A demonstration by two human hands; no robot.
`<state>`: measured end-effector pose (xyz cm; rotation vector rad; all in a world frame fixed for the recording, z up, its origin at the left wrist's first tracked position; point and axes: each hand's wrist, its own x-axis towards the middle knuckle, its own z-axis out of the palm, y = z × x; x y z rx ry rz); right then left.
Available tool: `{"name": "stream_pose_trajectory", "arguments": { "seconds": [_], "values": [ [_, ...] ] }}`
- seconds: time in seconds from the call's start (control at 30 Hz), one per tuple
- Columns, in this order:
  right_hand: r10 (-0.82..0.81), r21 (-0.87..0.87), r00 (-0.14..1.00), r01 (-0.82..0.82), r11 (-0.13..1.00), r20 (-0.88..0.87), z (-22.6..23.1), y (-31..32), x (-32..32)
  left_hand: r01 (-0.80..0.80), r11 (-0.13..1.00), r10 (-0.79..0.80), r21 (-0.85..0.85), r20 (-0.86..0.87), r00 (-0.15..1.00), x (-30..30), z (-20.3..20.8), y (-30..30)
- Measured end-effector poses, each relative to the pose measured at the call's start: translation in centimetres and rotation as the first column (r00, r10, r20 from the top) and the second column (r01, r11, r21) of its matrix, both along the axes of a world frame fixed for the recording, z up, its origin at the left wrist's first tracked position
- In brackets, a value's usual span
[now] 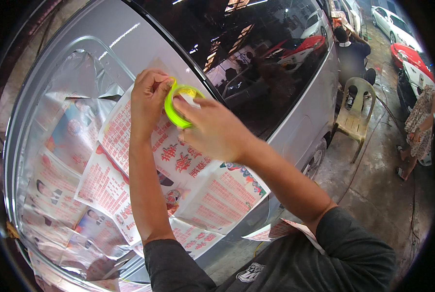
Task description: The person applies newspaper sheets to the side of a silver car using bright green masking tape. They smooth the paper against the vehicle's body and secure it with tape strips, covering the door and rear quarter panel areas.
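My right hand (220, 127) grips a bright yellow-green roll of tape (170, 111), with fingers inside and around its ring. My left hand (148, 95) is closed in a pinch at the roll's upper left edge, where a short strip of the tape leads to its fingertips. Under both hands hangs a large newspaper sheet (205, 202) with red print. It lies against the silver body (125, 36) of a vehicle, just below the dark side window (246, 63). My right hand is slightly blurred.
More newspaper and clear film (57, 185) cover the opening at left. A plastic chair (356, 109) stands at right beside the vehicle, with a person (352, 58) behind it. Another person (419, 121) is at the far right edge, near parked cars (397, 24). Cables cross the floor.
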<state>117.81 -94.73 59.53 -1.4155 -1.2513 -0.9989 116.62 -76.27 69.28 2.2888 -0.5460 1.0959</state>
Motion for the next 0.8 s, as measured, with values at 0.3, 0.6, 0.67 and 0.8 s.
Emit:
{"name": "stream_pose_trajectory", "arguments": {
  "seconds": [0.3, 0.6, 0.67, 0.8],
  "values": [
    [-0.161, -0.002, 0.95, 0.166, 0.986, -0.267, -5.3, 0.2, -0.1, -0.443, 0.782, 0.206, 0.437, 0.49, 0.847, 2.0, 0.8, -0.2],
    [-0.265, -0.254, 0.864, 0.166, 0.953, -0.428, -1.4, -0.6, 2.3, -0.683, 0.647, 0.425, 0.339, 0.584, 0.692, 3.2, 2.3, -0.9],
    [-0.269, -0.27, 0.876, 0.168, 0.948, -0.399, -1.0, -0.5, 2.6, -0.682, 0.655, 0.406, 0.326, 0.61, 0.681, 3.7, 2.1, -0.5],
    [-0.317, -0.325, 0.862, 0.191, 0.926, -0.395, 0.2, 0.0, 2.7, -0.666, 0.676, 0.362, 0.314, 0.645, 0.673, 3.9, 2.4, 0.5]
  ]
}}
